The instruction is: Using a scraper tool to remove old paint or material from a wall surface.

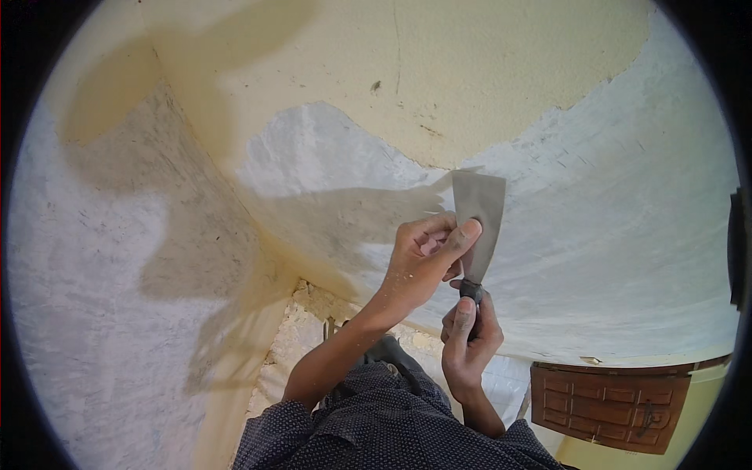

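A wide-bladed putty knife [482,200] is held in front of the wall, its broad metal edge pointing up and away from me. My right hand [473,338] is wrapped around its dark handle [470,291]. With thumb and fingers, my left hand [432,247] pinches the side of the metal blade, the thumb lying flat on its face. Pale specks cling to my left wrist. Past the blade's edge, yellow paint [470,76] meets a bare whitish wall surface [587,235] along a ragged line. Whether the edge touches the wall I cannot tell.
A second wall [88,247] joins at a corner on the left, part yellow and part stripped. Pale debris covers the floor [282,352] below. A brown panelled wooden door [608,405] stands at lower right. A dark object [736,247] sits at the right rim.
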The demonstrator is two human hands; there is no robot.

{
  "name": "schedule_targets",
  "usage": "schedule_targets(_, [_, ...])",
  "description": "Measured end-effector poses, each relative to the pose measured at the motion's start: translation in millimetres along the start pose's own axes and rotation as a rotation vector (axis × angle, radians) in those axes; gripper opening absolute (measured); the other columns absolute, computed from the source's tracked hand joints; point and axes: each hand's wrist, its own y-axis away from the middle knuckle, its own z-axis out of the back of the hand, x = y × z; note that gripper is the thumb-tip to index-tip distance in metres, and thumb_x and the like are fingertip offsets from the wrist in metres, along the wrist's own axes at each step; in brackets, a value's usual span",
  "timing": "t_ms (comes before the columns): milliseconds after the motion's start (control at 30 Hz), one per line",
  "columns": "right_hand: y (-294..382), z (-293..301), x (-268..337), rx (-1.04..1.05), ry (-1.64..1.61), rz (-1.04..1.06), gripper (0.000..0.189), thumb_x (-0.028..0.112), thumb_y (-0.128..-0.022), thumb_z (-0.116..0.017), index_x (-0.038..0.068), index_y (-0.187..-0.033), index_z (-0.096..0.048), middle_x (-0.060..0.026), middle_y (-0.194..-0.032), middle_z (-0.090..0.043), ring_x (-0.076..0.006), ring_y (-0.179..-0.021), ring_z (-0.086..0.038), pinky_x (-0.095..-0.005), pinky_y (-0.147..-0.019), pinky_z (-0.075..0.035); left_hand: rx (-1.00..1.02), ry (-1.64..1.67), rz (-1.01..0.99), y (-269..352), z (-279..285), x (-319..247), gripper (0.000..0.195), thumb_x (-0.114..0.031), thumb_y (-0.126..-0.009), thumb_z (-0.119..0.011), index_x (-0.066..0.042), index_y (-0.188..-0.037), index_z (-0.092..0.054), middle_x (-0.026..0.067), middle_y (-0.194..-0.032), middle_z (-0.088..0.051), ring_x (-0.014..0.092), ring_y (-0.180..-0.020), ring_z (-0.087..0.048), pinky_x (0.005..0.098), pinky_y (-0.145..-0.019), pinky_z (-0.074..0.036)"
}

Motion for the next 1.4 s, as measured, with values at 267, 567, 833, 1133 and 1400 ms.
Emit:
schedule_targets(267, [-1.7,-3.4,3.1,-0.045,0.053,0.008,0.030,0.026,-0.101,-0.045,-0.002,-0.109,-0.054,0.0070,-0.058,-0.037,-0.0003,-0.049,-0.032,-0.0185,-0.044,-0.024,0.014,0.008,0.018,-1.1,-2.7,-2.8,0.034,-0.032,-0.092,-0.064,-0.003,-0.074,-0.059,-0.0032,-0.062,-0.052,0.003,-0.049,-0.044,0.0188,-0.044,-0.034])
schedule_targets(567, [0.7,-8.2,-7.3,-0.053,0.063,-0.020,0.030,0.027,-0.101,-0.046,0.000,-0.111,-0.054,0.0073,-0.058,-0.038,-0.0002,-0.050,-0.033,-0.0185,-0.045,-0.023,-0.042,-0.006,0.042,1.1,2.0,0.5,0.034,-0.033,-0.091,-0.065,-0.004,-0.076,-0.061,-0.0031,-0.062,-0.054,0.003,-0.050,-0.044,0.0196,-0.043,-0.033])
schedule_targets(833, [-3.0,-4.8,2.0,-0.031,0.054,-0.050,0.024,0.018,-0.098,-0.048,-0.002,-0.107,-0.056,0.0014,-0.059,-0.046,-0.0039,-0.054,-0.042,-0.0216,-0.049,-0.033,0.003,-0.031,0.025,-4.5,6.5,-1.7,0.032,-0.032,-0.091,-0.064,-0.004,-0.076,-0.061,-0.0028,-0.063,-0.054,0.003,-0.050,-0.042,0.0199,-0.043,-0.031])
schedule_targets(1133, [-7.4,-3.5,-1.3,-0.026,0.169,0.064,0.029,0.026,-0.101,-0.044,0.000,-0.103,-0.055,0.0063,-0.057,-0.039,-0.0015,-0.050,-0.036,-0.0195,-0.045,-0.026,-0.037,-0.012,0.034,1.7,1.2,-5.7,0.033,-0.033,-0.090,-0.066,-0.005,-0.074,-0.060,-0.0033,-0.063,-0.053,0.003,-0.049,-0.043,0.0199,-0.043,-0.030])
schedule_targets(1400, [-13.0,-8.4,13.7,0.030,0.154,0.026,0.022,0.017,-0.097,-0.049,-0.001,-0.106,-0.058,-0.0003,-0.059,-0.047,-0.0050,-0.056,-0.045,-0.0230,-0.051,-0.038,-0.104,0.020,-0.001,-2.3,9.5,-14.9,0.030,-0.031,-0.090,-0.066,-0.004,-0.076,-0.063,-0.0016,-0.063,-0.055,0.004,-0.047,-0.042,0.0203,-0.042,-0.029])
